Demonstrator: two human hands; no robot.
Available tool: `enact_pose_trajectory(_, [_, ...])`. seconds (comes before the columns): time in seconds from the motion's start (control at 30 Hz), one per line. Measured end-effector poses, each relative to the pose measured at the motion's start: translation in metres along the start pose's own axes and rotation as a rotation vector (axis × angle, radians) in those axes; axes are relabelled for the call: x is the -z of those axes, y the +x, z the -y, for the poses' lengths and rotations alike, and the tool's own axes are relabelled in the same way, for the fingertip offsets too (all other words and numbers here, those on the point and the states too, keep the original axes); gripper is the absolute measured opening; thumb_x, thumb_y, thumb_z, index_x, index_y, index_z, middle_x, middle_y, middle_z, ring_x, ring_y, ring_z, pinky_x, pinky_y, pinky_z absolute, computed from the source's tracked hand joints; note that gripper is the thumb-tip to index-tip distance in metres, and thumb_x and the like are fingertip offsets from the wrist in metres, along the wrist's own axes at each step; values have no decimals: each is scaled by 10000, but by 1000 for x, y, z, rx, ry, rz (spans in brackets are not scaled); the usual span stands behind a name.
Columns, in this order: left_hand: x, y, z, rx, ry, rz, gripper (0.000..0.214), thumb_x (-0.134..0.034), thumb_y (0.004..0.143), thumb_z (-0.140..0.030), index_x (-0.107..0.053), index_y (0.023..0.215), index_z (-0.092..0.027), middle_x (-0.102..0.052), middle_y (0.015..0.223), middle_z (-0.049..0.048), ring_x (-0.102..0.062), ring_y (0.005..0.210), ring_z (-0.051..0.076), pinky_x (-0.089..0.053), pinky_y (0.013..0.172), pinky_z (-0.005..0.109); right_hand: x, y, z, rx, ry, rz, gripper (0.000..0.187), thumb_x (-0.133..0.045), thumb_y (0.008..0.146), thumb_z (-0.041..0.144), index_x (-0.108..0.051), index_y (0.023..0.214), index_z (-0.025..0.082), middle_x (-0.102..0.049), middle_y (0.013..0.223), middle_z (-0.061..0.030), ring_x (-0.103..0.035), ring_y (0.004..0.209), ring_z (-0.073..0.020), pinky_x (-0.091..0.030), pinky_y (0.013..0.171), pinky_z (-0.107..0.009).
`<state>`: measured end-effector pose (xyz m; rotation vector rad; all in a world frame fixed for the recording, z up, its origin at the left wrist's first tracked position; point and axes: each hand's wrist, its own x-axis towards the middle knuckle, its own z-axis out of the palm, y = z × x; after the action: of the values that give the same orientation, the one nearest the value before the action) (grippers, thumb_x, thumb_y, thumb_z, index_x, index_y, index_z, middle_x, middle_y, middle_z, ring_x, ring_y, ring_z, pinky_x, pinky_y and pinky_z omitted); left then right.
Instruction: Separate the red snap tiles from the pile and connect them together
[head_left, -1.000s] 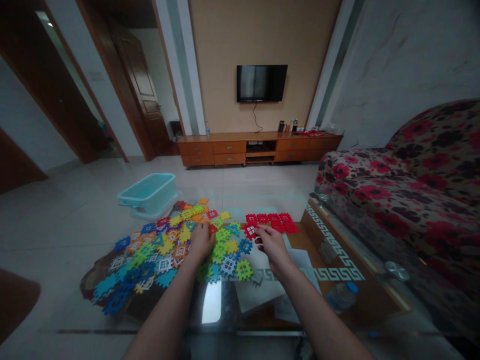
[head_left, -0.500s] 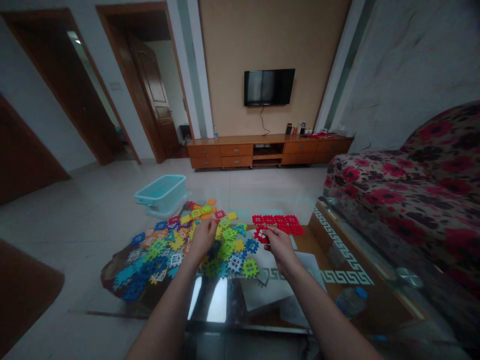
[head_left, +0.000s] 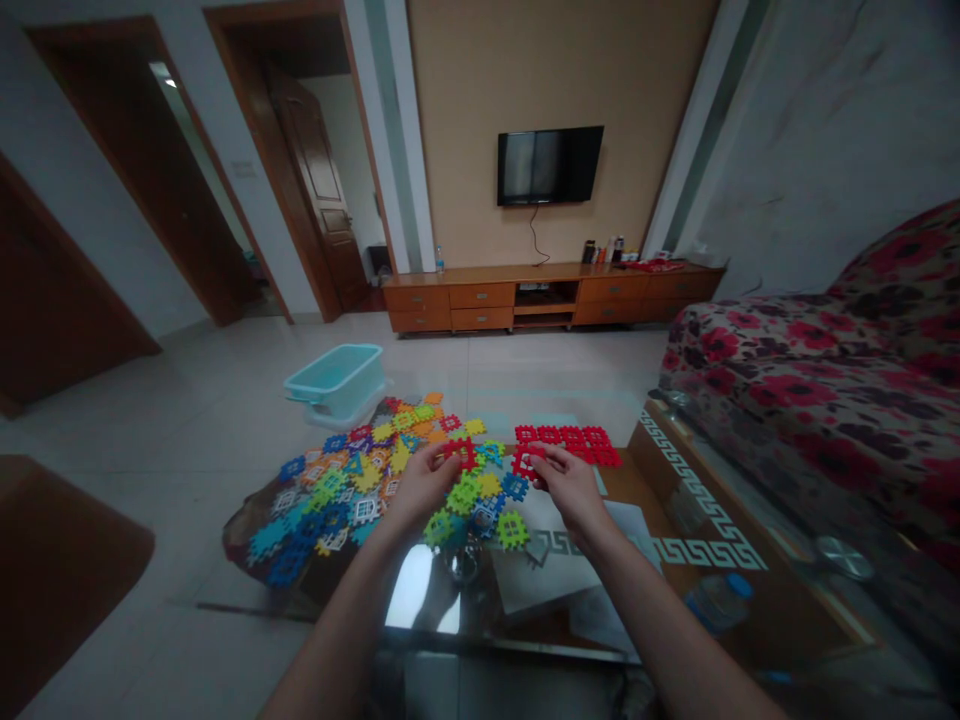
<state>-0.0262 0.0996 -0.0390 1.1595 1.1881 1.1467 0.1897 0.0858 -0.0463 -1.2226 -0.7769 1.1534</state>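
A heap of flat plastic interlocking tiles point(head_left: 352, 480) in blue, green, yellow, orange and red covers the left part of a glass coffee table point(head_left: 450, 600). My left hand point(head_left: 420, 485) pinches a red tile point(head_left: 459, 452) lifted just above the heap. My right hand point(head_left: 570, 485) grips another red tile point(head_left: 525, 462) at the near left end of a row of joined red tiles point(head_left: 574, 445) lying flat on the glass. The two held tiles are a short gap apart.
A teal plastic tub point(head_left: 335, 378) stands on the floor beyond the table. A floral sofa point(head_left: 817, 380) runs along the right. Papers point(head_left: 555, 560) and a water bottle point(head_left: 712, 600) lie under the glass. A TV cabinet point(head_left: 547, 295) lines the far wall.
My left hand has come out of the heap holding a red tile and moved right toward my right hand. The camera view has shifted, so everything sits further right.
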Motion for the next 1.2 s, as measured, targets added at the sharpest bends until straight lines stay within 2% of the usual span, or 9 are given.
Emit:
enact_pose_trajectory(0.17, [-9,-7,-2,67,-96,87,174,-673,760,-304,-652,832,-147,-634,708,12,-566,606,99,-377,530,199,0,-2,0,53,2,31,447,-793,630,379,-744,1028,183,-756,884,-68,-633,665,-170,-512,587,-291])
enact_pose_trajectory(0.37, [-12,-16,-12,166,-245,167,188,-709,783,-257,-644,926,-152,-691,864,66,-679,757,157,-491,632,243,1,-4,-2,66,52,50,521,-810,634,439,-733,1078,176,-741,927,-73,-623,687,-160,-532,605,-299])
enact_pose_trajectory(0.47, [-14,-21,-19,226,-331,121,197,-722,785,-193,-607,940,-153,-697,868,77,-712,790,178,-532,689,267,-1,-5,-2,57,71,62,550,-823,633,445,-723,1097,167,-730,887,-62,-624,690,-156,-540,622,-302])
enact_pose_trajectory(0.57, [-13,-22,-21,272,-399,39,242,-718,783,-138,-555,957,-180,-686,787,39,-724,785,184,-554,726,290,-2,-6,-2,60,75,86,566,-822,642,449,-713,1122,170,-724,958,-67,-628,707,-151,-541,630,-298])
enact_pose_trajectory(0.67, [-10,-19,-15,239,-408,-2,271,-739,775,-153,-537,953,-188,-698,796,33,-714,742,154,-551,688,258,-4,-8,-2,55,79,109,565,-818,651,448,-710,1135,177,-719,1014,-70,-625,701,-143,-536,619,-289])
enact_pose_trajectory(0.83, [-12,-19,-10,202,-404,-65,359,-822,683,-142,-528,887,-174,-701,797,38,-705,717,144,-544,639,226,-6,-10,-3,27,81,115,543,-829,640,438,-721,1108,186,-731,937,-62,-629,695,-152,-539,628,-296])
enact_pose_trajectory(0.97, [-22,-23,-13,202,-425,-59,449,-845,648,-118,-532,964,-183,-701,830,39,-719,741,172,-578,708,291,-6,-12,-3,-12,129,104,481,-852,613,402,-733,1026,186,-733,859,-44,-646,699,-152,-546,658,-293])
enact_pose_trajectory(1.1, [-30,-24,-10,206,-447,-34,298,-793,741,-220,-537,886,-177,-701,835,45,-723,785,170,-574,743,287,-9,-16,-2,-48,170,112,457,-866,597,378,-729,990,187,-738,818,-38,-663,691,-152,-548,675,-294])
enact_pose_trajectory(1.2, [-33,-24,-5,197,-456,-11,281,-780,757,-277,-550,886,-179,-704,828,38,-715,762,155,-557,716,263,-12,-20,-2,-61,174,128,469,-875,593,377,-721,987,175,-745,810,-48,-661,672,-146,-538,659,-285])
